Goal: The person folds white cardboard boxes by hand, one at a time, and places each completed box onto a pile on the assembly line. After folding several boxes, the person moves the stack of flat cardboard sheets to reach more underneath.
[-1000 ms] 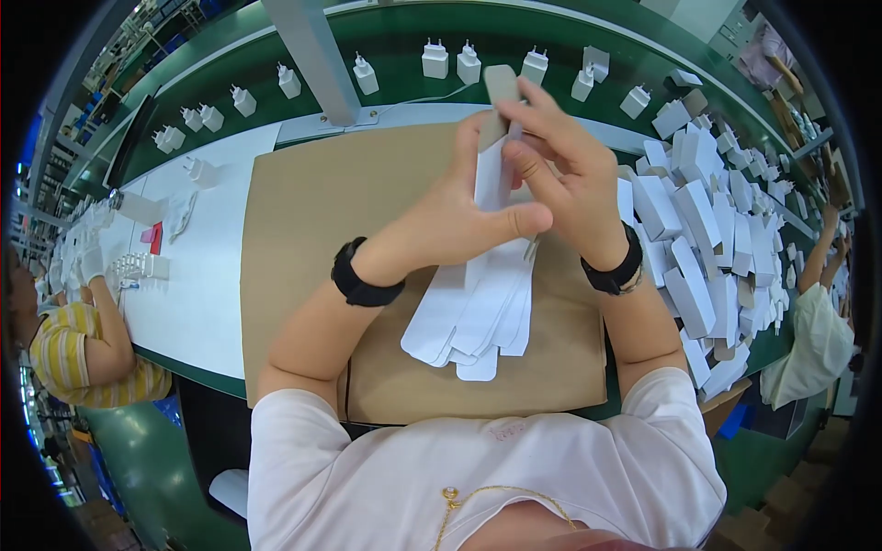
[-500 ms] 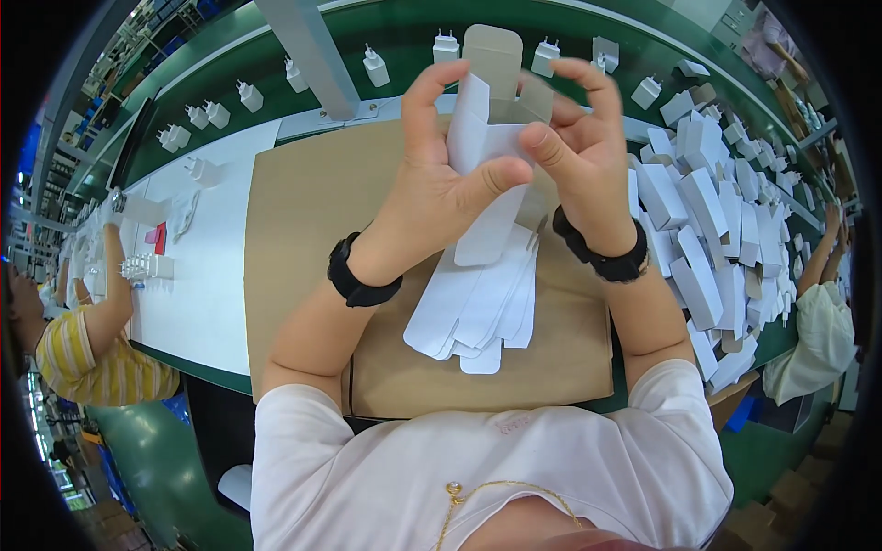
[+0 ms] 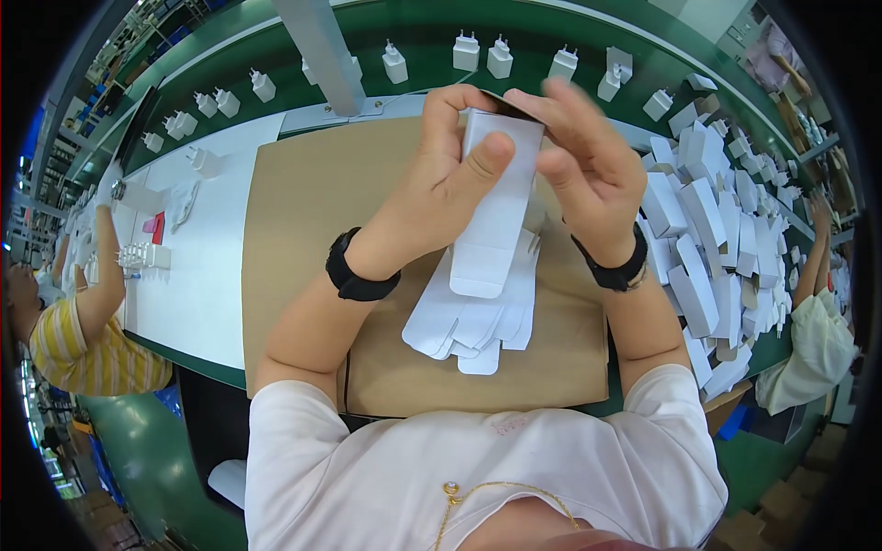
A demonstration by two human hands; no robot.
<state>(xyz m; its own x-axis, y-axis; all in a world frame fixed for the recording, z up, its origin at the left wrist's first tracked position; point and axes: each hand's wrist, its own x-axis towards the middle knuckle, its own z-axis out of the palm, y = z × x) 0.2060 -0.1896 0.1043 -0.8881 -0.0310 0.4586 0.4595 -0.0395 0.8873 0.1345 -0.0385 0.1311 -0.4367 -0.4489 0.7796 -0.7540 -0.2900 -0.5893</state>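
Left hand [image 3: 439,197] raised above the middle of the tabletop [image 3: 197,303], fingers clamped on a white carton blank [image 3: 494,207], thumb pressed flat across its front face and the other fingers curled over its top end; right hand [image 3: 588,179] just beside, fingers spread and loosely bent against the blank's upper right edge, blurred, so cannot tell whether gripping or only touching; blank held upright, its lower flap hanging down; black bands on both wrists.

Beneath the hands, a fanned stack of flat blanks [image 3: 478,317] lying on a brown cardboard sheet [image 3: 303,230] that covers the middle of the tabletop, reaching to its near edge; toward the right edge, a loose heap of folded white boxes [image 3: 712,239], some leaning on one another; along the far edge, on a green strip, a spaced row of white plug adapters [image 3: 466,52]; near the left edge, another person in a striped shirt [image 3: 78,354], arm stretched over small white items.
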